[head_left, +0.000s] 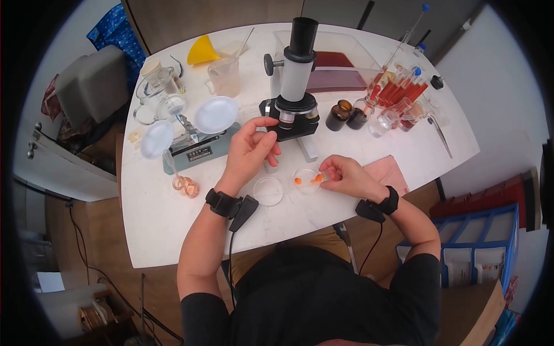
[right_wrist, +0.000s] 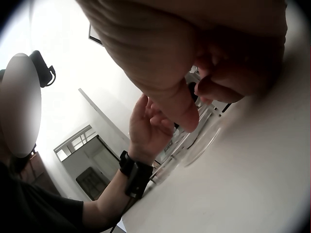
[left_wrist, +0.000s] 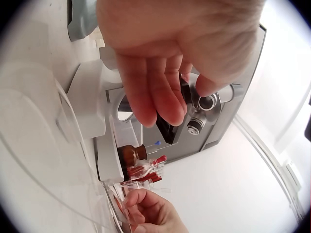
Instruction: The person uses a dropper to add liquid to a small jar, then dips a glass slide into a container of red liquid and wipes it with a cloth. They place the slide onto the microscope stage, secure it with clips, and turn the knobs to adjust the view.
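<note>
My left hand [head_left: 252,149] is raised at the black stage of the microscope [head_left: 297,75], its fingers loosely bent just under the objective lenses [left_wrist: 195,125]. Nothing shows between its visible fingers; the index fingertip is partly hidden in the left wrist view. Low over the table, my right hand [head_left: 347,177] has thumb and index finger spread around the right rim of a clear petri dish [head_left: 306,188]. Orange pieces [head_left: 298,181] lie in that dish. A second clear dish [head_left: 268,191] sits to its left. In the right wrist view, the thumb [right_wrist: 182,114] hides much of the work.
A balance [head_left: 199,151] with two white pans and a flask [head_left: 186,185] stand left. Brown bottle [head_left: 339,115], red-filled tubes [head_left: 398,89] and tweezers [head_left: 440,137] are at right. A pink cloth [head_left: 388,173] lies by my right hand. Behind are a yellow funnel [head_left: 202,51] and a beaker [head_left: 225,78].
</note>
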The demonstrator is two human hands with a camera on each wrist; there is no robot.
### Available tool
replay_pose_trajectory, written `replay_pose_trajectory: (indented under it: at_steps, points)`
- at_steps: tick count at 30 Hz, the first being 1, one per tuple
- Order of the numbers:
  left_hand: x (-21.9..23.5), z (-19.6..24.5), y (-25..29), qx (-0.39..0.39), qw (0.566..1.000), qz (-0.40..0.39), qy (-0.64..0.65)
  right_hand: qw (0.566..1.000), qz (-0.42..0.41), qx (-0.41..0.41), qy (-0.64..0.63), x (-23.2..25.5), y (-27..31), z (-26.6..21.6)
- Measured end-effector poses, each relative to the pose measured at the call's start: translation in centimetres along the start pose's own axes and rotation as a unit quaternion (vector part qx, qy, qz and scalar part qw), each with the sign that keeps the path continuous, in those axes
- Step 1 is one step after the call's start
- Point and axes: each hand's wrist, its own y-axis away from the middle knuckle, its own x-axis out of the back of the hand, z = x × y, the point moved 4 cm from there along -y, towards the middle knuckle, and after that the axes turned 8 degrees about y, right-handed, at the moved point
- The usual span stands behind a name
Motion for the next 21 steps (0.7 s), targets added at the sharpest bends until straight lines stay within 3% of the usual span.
replay_pose_trajectory:
  at_steps: [7,10,13,21]
  points:
    - [0.0,0.0,0.0,0.000,1.000,0.000,-0.001,0.993,0.016,0.024,0.113,0.5,0.3,-1.5]
    - [-0.1,0.1,0.0,0.002,1.000,0.003,-0.003,0.977,0.074,0.106,0.170,0.6,0.5,-2.5]
    - [-0.1,0.1,0.0,0.008,1.000,0.008,-0.010,0.933,0.119,0.227,0.252,0.1,0.5,-4.4]
    - [0.0,0.1,0.0,0.014,1.000,0.019,-0.010,0.910,0.061,0.242,0.331,-1.9,0.3,-5.7]
